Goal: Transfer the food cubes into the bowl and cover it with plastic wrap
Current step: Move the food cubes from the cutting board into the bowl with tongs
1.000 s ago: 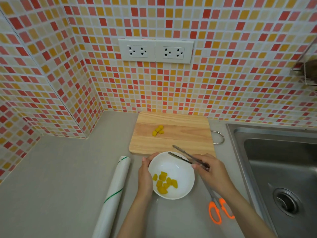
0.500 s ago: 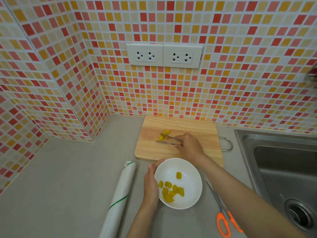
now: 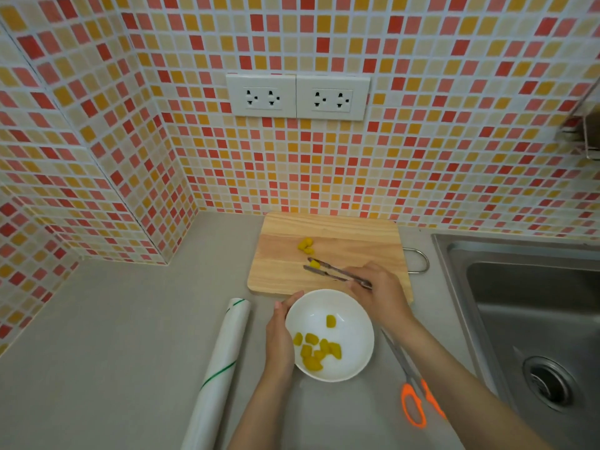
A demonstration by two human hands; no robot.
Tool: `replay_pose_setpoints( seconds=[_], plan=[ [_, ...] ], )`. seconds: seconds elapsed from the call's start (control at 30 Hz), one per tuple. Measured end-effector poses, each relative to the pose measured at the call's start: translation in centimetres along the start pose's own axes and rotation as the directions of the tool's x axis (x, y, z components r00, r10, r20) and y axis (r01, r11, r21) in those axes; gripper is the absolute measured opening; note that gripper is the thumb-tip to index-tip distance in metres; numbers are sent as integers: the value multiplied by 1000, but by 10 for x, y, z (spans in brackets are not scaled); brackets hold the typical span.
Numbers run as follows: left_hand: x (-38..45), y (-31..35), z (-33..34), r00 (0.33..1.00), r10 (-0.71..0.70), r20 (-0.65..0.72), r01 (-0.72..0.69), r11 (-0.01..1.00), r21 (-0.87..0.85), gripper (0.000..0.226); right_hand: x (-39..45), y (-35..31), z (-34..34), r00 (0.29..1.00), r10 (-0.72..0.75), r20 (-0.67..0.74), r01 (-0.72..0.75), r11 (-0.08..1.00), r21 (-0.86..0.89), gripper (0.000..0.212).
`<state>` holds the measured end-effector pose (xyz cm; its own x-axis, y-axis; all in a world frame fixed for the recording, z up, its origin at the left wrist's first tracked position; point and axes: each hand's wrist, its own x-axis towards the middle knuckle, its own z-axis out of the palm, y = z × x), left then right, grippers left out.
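Note:
A white bowl [image 3: 349,358] stands on the grey counter and holds several yellow food cubes [image 3: 316,350]. My left hand [image 3: 280,336] grips the bowl's left rim. Behind the bowl lies a wooden cutting board [image 3: 282,271] with a small clump of yellow cubes [image 3: 305,245] on it. My right hand [image 3: 381,292] holds metal tongs [image 3: 334,271] over the board, and one yellow cube [image 3: 314,264] sits between their tips. A roll of plastic wrap [image 3: 220,368] lies to the left of the bowl.
Orange-handled scissors [image 3: 412,405] lie on the counter right of the bowl. A steel sink [image 3: 532,306] fills the right side. Tiled walls with two socket plates [image 3: 297,97] close the back and left. A metal rack [image 3: 584,134] hangs at the far right.
My right hand carried the tongs from above the bowl to the board, then drew back toward the bowl with one cube between the tips. My left hand stayed on the bowl.

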<state>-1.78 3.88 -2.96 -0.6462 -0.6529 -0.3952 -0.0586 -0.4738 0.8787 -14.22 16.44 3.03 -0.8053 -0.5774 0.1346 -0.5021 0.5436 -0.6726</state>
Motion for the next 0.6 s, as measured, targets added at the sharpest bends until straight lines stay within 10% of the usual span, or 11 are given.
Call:
replay_pose_setpoints(
  seconds=[0.6],
  plan=[
    [-4, 4, 1, 1000, -11, -14, 12, 1000, 27, 51, 27, 10, -18, 997, 73, 41, -64, 981, -180, 27]
  ],
)
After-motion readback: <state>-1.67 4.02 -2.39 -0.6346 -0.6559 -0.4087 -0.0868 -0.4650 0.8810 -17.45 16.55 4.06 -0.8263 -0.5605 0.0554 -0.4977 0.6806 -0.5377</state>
